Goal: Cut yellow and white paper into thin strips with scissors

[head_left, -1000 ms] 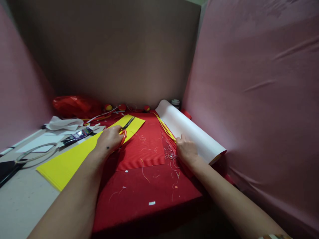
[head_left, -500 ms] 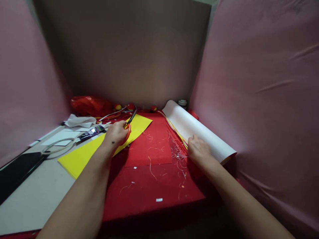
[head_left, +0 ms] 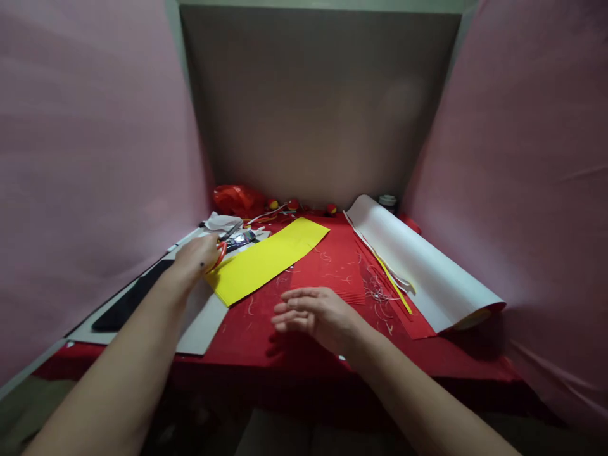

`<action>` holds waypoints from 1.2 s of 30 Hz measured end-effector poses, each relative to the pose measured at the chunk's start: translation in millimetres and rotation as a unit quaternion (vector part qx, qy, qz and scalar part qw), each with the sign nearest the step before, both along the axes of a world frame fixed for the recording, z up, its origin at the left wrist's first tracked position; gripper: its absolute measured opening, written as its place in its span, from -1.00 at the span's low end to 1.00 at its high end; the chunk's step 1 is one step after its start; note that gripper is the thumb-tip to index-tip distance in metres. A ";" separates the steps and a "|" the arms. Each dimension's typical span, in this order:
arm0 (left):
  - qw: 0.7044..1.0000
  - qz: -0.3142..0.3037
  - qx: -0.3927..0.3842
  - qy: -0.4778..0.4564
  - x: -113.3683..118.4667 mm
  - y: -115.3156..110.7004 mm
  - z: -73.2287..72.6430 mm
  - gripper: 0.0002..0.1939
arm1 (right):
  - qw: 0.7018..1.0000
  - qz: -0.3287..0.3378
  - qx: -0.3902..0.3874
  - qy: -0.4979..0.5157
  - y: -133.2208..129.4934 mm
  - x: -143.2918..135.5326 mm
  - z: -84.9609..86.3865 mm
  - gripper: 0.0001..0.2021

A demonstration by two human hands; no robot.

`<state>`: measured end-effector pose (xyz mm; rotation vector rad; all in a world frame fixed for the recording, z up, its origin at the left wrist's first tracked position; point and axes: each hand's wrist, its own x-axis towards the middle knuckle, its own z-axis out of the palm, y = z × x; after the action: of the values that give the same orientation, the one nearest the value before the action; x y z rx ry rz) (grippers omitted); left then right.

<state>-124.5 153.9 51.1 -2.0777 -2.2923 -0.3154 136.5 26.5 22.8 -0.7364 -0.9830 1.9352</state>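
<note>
My left hand [head_left: 197,256] is closed on orange-handled scissors [head_left: 221,250], whose dark blades point up and to the right over the grey board. A yellow sheet [head_left: 268,261] lies just right of them, partly over a red ribbed sheet [head_left: 327,263]. Above the near part of the red cloth, my right hand [head_left: 316,316] is held with its fingers apart and nothing in it. Thin yellow and white strips [head_left: 396,288] rest beside a large white roll [head_left: 418,263] on the right.
A grey board [head_left: 202,332] with a black flat item [head_left: 135,297] is at the left. A red plastic bag [head_left: 239,200], small red-and-yellow balls [head_left: 331,209] and a lidded jar [head_left: 387,202] stand at the back. Thread scraps lie about. Pink cloth walls flank both sides.
My right hand has left the strips beside the roll and moved left, its fingers now spread. My left hand has moved left with the scissors, off the yellow sheet's far part. The view has shifted.
</note>
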 end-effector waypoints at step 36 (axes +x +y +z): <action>0.734 -0.233 -0.371 -0.518 64.8 -218.7 -43.7 -0.64 | 0.981 -0.164 -0.101 -0.025 -99.4 24.1 -41.9 -0.78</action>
<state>-59.7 -64.8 7.4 -3.6426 -2.5500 -0.8941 160.6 -72.9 -19.1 -1.0013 -0.6507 1.7467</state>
